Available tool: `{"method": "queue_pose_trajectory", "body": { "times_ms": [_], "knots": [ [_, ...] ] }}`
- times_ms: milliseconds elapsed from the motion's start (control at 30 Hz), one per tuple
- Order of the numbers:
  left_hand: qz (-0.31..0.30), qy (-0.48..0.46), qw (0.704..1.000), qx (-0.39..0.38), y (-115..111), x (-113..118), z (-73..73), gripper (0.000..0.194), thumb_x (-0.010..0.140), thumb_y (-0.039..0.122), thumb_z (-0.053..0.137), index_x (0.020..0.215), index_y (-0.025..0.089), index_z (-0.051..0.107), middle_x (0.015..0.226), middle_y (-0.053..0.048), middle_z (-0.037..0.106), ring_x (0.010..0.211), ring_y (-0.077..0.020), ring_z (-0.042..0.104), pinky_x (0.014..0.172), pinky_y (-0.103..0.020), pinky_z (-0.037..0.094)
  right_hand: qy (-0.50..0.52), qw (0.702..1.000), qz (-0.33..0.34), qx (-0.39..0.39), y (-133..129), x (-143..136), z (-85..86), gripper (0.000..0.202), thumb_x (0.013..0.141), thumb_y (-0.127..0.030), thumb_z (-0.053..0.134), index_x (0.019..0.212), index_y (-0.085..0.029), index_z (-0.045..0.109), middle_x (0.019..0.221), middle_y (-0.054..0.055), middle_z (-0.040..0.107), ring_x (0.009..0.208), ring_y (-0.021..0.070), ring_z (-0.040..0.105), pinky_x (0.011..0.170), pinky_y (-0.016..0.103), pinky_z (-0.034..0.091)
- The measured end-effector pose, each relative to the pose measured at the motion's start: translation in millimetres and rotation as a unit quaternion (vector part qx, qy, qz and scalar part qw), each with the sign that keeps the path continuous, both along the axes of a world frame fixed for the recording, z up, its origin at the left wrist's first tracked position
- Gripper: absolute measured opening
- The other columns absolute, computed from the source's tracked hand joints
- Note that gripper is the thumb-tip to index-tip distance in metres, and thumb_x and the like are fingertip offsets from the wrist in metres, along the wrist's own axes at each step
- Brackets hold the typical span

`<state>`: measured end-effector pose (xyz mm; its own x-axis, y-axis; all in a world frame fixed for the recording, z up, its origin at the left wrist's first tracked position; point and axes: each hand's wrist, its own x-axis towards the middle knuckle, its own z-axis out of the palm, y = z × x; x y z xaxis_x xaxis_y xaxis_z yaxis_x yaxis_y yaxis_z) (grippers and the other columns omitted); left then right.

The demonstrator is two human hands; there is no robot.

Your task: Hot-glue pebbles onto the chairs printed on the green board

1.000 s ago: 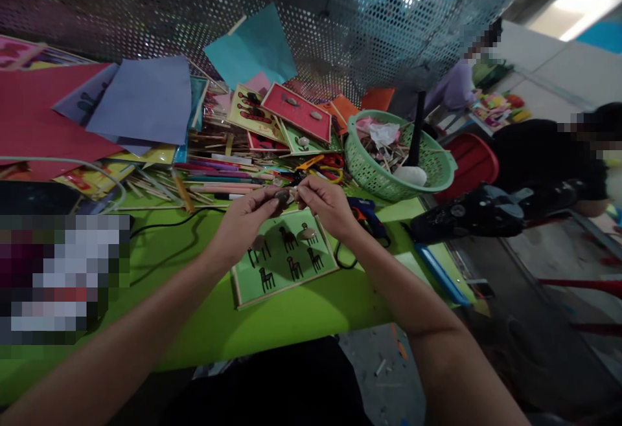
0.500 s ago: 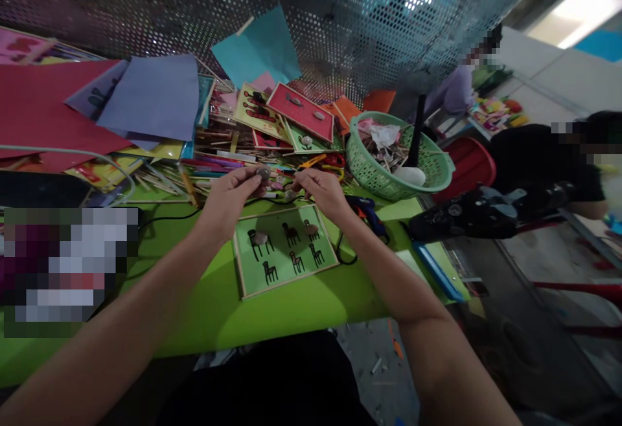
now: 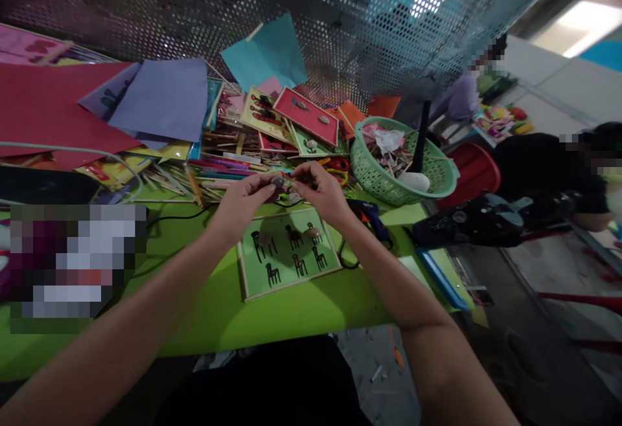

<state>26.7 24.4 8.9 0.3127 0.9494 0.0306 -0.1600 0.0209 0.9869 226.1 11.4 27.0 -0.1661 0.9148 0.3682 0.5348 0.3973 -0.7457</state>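
Between the fingertips of my left hand (image 3: 243,202) is a small grey pebble (image 3: 277,182), held above the far edge of a framed green picture. My right hand (image 3: 318,190) is pinched close beside the pebble; what its fingertips hold, if anything, is too small to make out. The green picture (image 3: 286,276) lies flat below both hands, with several black chairs drawn on it and light stones on some of them. A dark glue gun (image 3: 367,212) lies by my right wrist, its black cord running onto the table.
A green basket (image 3: 357,160) of scraps stands at the back right. Framed cards (image 3: 311,115), wooden sticks and pens are heaped along the back. Purple paper (image 3: 162,99) and red paper (image 3: 39,102) lie at the left. A person in black (image 3: 539,167) is at the far right.
My right hand has come nearer to the pebble in my left hand, so the fingertips almost meet. The whole view has shifted slightly, with the table scene moving right.
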Motion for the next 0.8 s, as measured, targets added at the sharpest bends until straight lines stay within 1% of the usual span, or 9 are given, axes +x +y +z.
{"method": "queue_pose_trajectory", "body": {
  "times_ms": [67,133,200,267,333,433,567,633,800],
  "knots": [
    [-0.013,0.031,0.999,0.03,-0.9,-0.5,-0.9,0.038,0.082,0.041,0.074,0.113,0.018,0.076,0.113,-0.007,0.078,0.104,-0.0242,0.071,0.103,-0.041,0.053,-0.052,0.998,0.016,-0.011,-3.8,-3.1,6.0,0.019,0.096,-0.039,0.059,0.095,-0.02,0.06,0.083,-0.001,0.063,0.074,0.0144,0.055,0.068,0.026,0.039],
    [-0.017,0.077,0.995,0.068,-2.6,-0.7,0.3,0.036,0.085,0.041,0.07,0.114,0.02,0.076,0.117,-0.007,0.077,0.111,-0.0264,0.069,0.106,-0.042,0.051,-0.134,0.991,0.018,-0.017,-6.6,-5.3,10.4,0.027,0.099,-0.043,0.055,0.084,-0.021,0.056,0.077,-0.002,0.059,0.071,0.0141,0.052,0.066,0.026,0.034],
    [-0.014,0.123,0.987,0.107,-5.0,-0.4,2.9,0.033,0.087,0.04,0.068,0.112,0.021,0.078,0.12,-0.007,0.077,0.115,-0.0279,0.068,0.108,-0.043,0.049,-0.196,0.98,0.021,-0.019,-7.8,-5.8,12.2,0.032,0.101,-0.043,0.052,0.078,-0.021,0.052,0.074,-0.002,0.056,0.069,0.0139,0.049,0.064,0.026,0.03],
    [-0.012,0.15,0.979,0.139,-7.5,0.5,5.5,0.03,0.088,0.037,0.066,0.109,0.021,0.079,0.116,-0.008,0.078,0.113,-0.0283,0.069,0.107,-0.043,0.049,-0.223,0.974,0.035,-0.018,-7.7,-4.7,11.5,0.032,0.103,-0.04,0.049,0.077,-0.021,0.049,0.075,-0.002,0.054,0.069,0.0138,0.048,0.063,0.026,0.03],
    [-0.009,0.159,0.975,0.154,-9.9,1.6,7.3,0.029,0.087,0.035,0.065,0.107,0.02,0.08,0.111,-0.008,0.079,0.108,-0.0278,0.071,0.104,-0.041,0.051,-0.231,0.971,0.059,-0.01,-7.3,-3.0,9.3,0.03,0.104,-0.036,0.046,0.078,-0.022,0.048,0.076,-0.002,0.054,0.069,0.0138,0.048,0.064,0.026,0.031],
    [-0.021,0.163,0.974,0.154,-12.2,2.7,8.0,0.03,0.087,0.035,0.065,0.108,0.02,0.08,0.109,-0.007,0.079,0.105,-0.0271,0.071,0.103,-0.04,0.052,-0.237,0.968,0.08,0.012,-8.1,-0.4,4.9,0.027,0.105,-0.032,0.043,0.08,-0.022,0.047,0.076,-0.002,0.054,0.069,0.014,0.048,0.065,0.026,0.034],
    [-0.039,0.169,0.973,0.151,-12.2,3.4,6.4,0.032,0.089,0.037,0.063,0.111,0.02,0.079,0.112,-0.006,0.079,0.107,-0.0269,0.07,0.104,-0.041,0.051,-0.243,0.967,0.068,0.028,-11.3,2.7,-0.5,0.025,0.104,-0.028,0.04,0.081,-0.022,0.048,0.075,-0.001,0.054,0.068,0.0144,0.046,0.064,0.027,0.033],
    [-0.047,0.171,0.973,0.15,-11.4,3.7,4.9,0.033,0.09,0.038,0.062,0.113,0.021,0.079,0.114,-0.005,0.078,0.11,-0.0266,0.069,0.106,-0.04,0.05,-0.238,0.968,0.073,0.026,-12.6,4.7,-1.9,0.025,0.104,-0.027,0.04,0.081,-0.022,0.048,0.074,-0.001,0.054,0.067,0.0145,0.046,0.064,0.028,0.033],
    [-0.059,0.159,0.977,0.126,-10.2,3.8,2.5,0.031,0.091,0.038,0.063,0.114,0.023,0.079,0.112,-0.004,0.078,0.11,-0.0259,0.07,0.106,-0.039,0.05,-0.229,0.97,0.081,0.028,-14.6,10.1,1.0,0.027,0.106,-0.03,0.037,0.084,-0.022,0.05,0.077,0.0,0.056,0.069,0.015,0.048,0.065,0.028,0.036]
  ]
}}
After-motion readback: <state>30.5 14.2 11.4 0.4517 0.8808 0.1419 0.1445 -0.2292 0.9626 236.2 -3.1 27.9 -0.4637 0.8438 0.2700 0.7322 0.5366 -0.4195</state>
